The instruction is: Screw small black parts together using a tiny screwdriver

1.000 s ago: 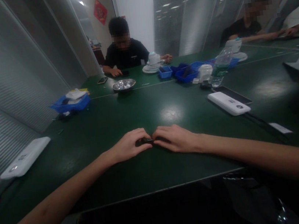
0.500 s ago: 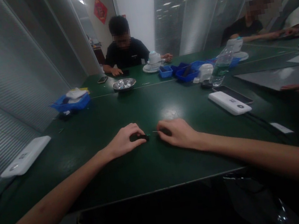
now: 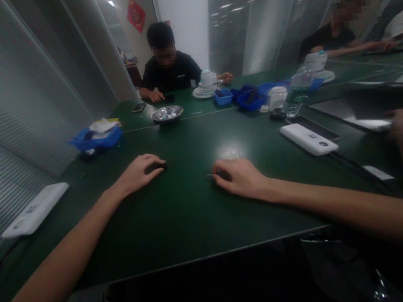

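My left hand rests on the green table left of the middle, thumb and fingers pinched around a small black piece. Only the end of that piece shows past the fingertips, too small and dark to name. To the right, my right hand lies on its side on the tabletop. Its thumb and forefinger grip a thin, pale metal pin that points left. A wide gap of bare tabletop separates the two hands.
A metal bowl with small pieces, a blue tray and blue bins stand farther back. White power banks lie at both sides. A plastic bottle and a phone are at right. Co-workers sit opposite and at right.
My left hand has moved away to the left and farther back with the black piece. My right hand stays nearly in place. At right, a co-worker's hand and the dark panel have shifted.
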`<state>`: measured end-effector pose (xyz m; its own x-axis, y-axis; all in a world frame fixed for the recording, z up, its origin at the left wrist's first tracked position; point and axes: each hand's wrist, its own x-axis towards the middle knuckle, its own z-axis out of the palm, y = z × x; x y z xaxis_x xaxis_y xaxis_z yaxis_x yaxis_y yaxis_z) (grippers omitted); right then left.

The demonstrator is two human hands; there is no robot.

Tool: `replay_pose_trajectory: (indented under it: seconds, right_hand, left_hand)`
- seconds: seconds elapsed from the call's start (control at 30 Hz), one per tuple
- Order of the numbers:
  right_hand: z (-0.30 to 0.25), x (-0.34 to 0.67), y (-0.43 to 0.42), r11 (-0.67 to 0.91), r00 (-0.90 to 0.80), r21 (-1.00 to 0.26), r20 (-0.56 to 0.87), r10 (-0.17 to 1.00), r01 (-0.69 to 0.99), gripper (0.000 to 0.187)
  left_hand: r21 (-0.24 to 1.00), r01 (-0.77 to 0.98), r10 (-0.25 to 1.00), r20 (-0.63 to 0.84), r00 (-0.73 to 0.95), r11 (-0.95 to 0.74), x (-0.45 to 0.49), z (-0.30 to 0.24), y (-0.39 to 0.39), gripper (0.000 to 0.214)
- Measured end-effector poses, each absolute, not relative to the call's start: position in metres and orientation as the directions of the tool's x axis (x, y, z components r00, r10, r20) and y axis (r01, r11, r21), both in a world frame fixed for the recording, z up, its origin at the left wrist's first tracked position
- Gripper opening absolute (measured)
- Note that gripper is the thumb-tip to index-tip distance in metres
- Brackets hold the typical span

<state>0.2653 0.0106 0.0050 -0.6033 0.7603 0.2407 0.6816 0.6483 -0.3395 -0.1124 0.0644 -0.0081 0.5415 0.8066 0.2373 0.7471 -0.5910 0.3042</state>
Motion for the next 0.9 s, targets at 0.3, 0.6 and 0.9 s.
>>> replay_pose_trajectory:
  seconds: [0.3, 0.6, 0.9]
  right_hand:
    - [0.003, 0.267, 0.011, 0.669, -0.62, -0.344, 0.255, 0.742, 0.659, 0.019]
    - [-0.002, 0.268, 0.014, 0.684, -0.628, -0.322, 0.274, 0.729, 0.654, 0.019]
    - [0.001, 0.268, 0.012, 0.683, -0.635, -0.335, 0.256, 0.729, 0.649, 0.019]
  left_hand:
    - [0.301, 0.925, 0.958, 0.237, 0.162, -0.231, -0.208, -0.009, 0.087, 0.053]
    - [0.439, 0.892, 0.961, 0.277, -0.018, -0.11, -0.221, -0.011, 0.089, 0.049]
    - [0.333, 0.934, 0.972, 0.142, -0.186, 0.13, -0.239, -0.007, 0.097, 0.028]
